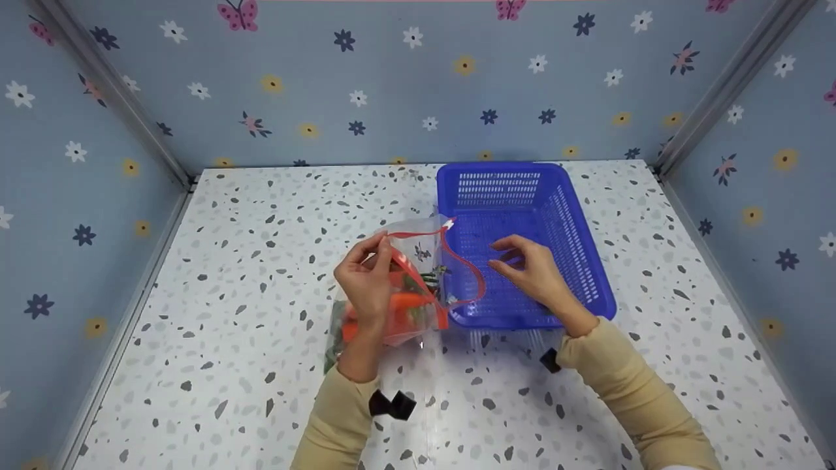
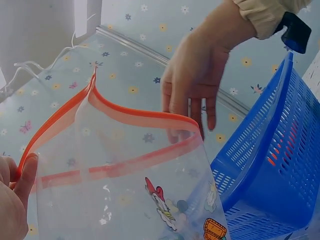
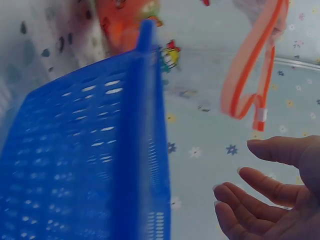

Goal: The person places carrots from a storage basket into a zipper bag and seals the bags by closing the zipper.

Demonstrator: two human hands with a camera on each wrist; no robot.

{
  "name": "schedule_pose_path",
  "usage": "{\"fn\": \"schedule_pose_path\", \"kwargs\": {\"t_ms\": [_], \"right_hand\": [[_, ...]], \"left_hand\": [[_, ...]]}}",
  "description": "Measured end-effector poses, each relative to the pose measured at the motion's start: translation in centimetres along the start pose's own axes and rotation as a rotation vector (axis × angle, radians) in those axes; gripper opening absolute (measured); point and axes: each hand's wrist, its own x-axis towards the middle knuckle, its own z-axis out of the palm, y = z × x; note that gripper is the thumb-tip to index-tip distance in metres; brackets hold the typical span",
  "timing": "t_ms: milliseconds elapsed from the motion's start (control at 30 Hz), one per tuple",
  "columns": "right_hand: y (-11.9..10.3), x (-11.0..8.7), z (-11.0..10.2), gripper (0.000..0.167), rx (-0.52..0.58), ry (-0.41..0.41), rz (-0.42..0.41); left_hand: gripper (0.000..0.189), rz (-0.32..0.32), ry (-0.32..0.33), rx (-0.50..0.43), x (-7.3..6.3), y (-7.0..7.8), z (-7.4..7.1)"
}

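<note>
A clear zip bag (image 2: 120, 200) with a red-orange zip strip (image 2: 150, 119) and small cartoon prints stands with its mouth spread apart. My left hand (image 1: 367, 277) pinches the bag's rim at its left side, thumb against fingers. Orange and green contents (image 1: 411, 307) show through the bag's lower part in the head view. My right hand (image 1: 532, 267) hovers over the blue basket (image 1: 591, 261), thumb and fingers apart with nothing between them. In the right wrist view its relaxed fingers (image 3: 270, 185) are a little away from the bag's strip.
The blue plastic basket with slotted walls stands right of the bag, whose right edge overlaps it in the head view. A speckled white tabletop (image 1: 248, 274) lies beneath. Flower-patterned panels (image 1: 405, 78) enclose the back and sides.
</note>
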Motion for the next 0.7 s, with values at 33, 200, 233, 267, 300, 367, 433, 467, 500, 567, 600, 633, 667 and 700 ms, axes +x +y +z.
{"fn": "schedule_pose_path", "kwargs": {"t_ms": [33, 200, 233, 267, 300, 367, 433, 467, 500, 567, 600, 633, 667, 700], "right_hand": [[0.5, -0.2, 0.1, 0.024, -0.013, 0.011, -0.009], [3.1, -0.9, 0.3, 0.025, -0.081, 0.059, -0.02], [3.6, -1.1, 0.3, 0.026, -0.088, 0.061, -0.012], [4.1, -1.2, 0.3, 0.027, -0.093, 0.062, -0.002], [4.5, -1.4, 0.3, 0.028, -0.095, 0.061, 0.012], [5.3, -1.7, 0.2, 0.03, -0.101, 0.056, 0.041], [5.8, -1.9, 0.0, 0.033, -0.118, 0.054, 0.07], [6.0, -2.0, -0.1, 0.034, -0.129, 0.051, 0.083], [6.3, -2.0, -0.1, 0.036, -0.143, 0.047, 0.095], [6.7, -2.1, -0.2, 0.039, -0.169, 0.034, 0.113], [7.0, -2.1, -0.3, 0.041, -0.18, 0.025, 0.121], [7.3, -2.1, -0.3, 0.043, -0.189, 0.013, 0.129], [7.5, -2.1, -0.4, 0.045, -0.199, 0.0, 0.143], [7.7, -2.1, -0.4, 0.047, -0.203, -0.014, 0.156]], "left_hand": [[0.011, -0.008, 0.001, -0.007, 0.0, 0.3, 0.1], [0.011, -0.009, 0.014, 0.032, -0.2, 1.2, 0.4], [0.011, -0.02, 0.022, 0.037, -0.3, 1.6, 0.6], [0.011, -0.027, 0.029, 0.042, -0.3, 2.0, 0.8], [0.011, -0.039, 0.037, 0.047, -0.4, 2.5, 1.1], [0.012, -0.051, 0.041, 0.059, -0.4, 2.8, 1.2], [0.013, -0.061, 0.049, 0.073, -0.5, 3.2, 1.4], [0.013, -0.062, 0.049, 0.074, -0.5, 3.2, 1.4], [0.013, -0.06, 0.048, 0.076, -0.5, 3.2, 1.4], [0.013, -0.059, 0.049, 0.079, -0.5, 3.2, 1.4], [0.013, -0.058, 0.048, 0.079, -0.6, 3.2, 1.4], [0.013, -0.058, 0.048, 0.077, -0.6, 3.2, 1.4], [0.013, -0.059, 0.049, 0.078, -0.6, 3.2, 1.4], [0.013, -0.061, 0.05, 0.078, -0.6, 3.2, 1.4]]}}
